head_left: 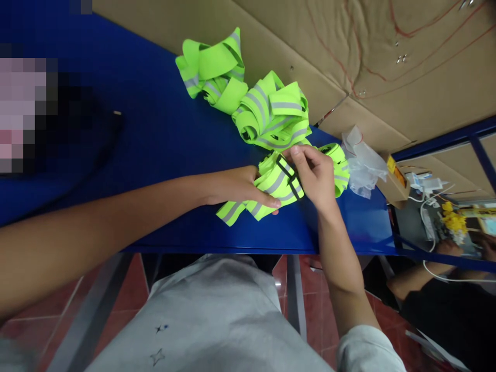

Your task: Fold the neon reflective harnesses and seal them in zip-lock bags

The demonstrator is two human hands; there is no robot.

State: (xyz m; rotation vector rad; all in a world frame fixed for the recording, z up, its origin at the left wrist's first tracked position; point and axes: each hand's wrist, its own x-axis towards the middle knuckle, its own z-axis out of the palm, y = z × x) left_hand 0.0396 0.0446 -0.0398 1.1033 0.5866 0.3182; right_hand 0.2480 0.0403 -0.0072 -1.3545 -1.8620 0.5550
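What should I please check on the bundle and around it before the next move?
1. Left hand gripping the neon strap bundle: ok.
2. Right hand at the bundle's edge, beside the black fittings: ok.
3. Black fittings fastened: cannot tell.
4. Strap end tucked in: not ok, it sticks out at lower left.
5. Other bundles set down on the blue table: ok.

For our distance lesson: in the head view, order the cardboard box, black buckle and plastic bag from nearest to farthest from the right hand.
1. Black buckle, just left of the right hand
2. Plastic bag, to its right
3. Cardboard box, farther right
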